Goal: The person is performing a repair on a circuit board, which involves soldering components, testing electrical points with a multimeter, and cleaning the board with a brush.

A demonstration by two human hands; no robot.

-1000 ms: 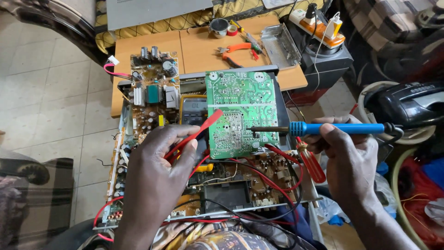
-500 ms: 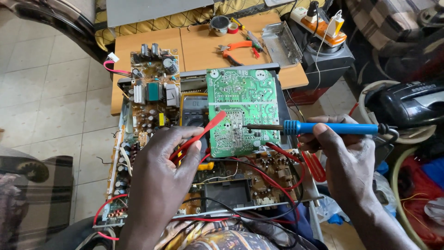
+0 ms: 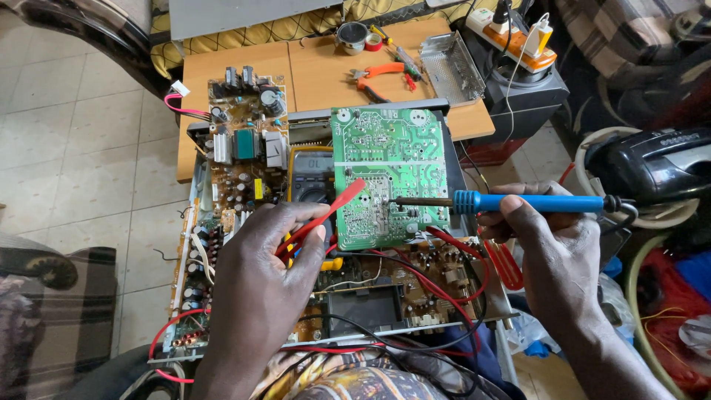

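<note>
A low wooden table (image 3: 244,70) stands on a pale tiled floor (image 3: 81,148), and an opened electronics chassis (image 3: 326,348) full of boards and wires lies against it.

The right hand (image 3: 552,248) is closed around the blue handle of a soldering iron (image 3: 518,202), which lies almost level, its metal tip touching the lower half of a green circuit board (image 3: 390,174). The left hand (image 3: 259,285) pinches a red multimeter probe (image 3: 326,215) between thumb and fingers; the probe slants up to the right, and its end meets the same board just beside the iron's tip.

The green board stands tilted, solder side up, over the chassis. Behind its left edge sits a yellow multimeter (image 3: 309,172), partly hidden. To the left lies a brown power board (image 3: 244,133) with capacitors. Farther back on the table rest orange-handled pliers (image 3: 381,74), a roll of tape (image 3: 374,42) and a perforated metal cover (image 3: 450,65); an orange power strip (image 3: 515,33) sits to the right of these.
</note>
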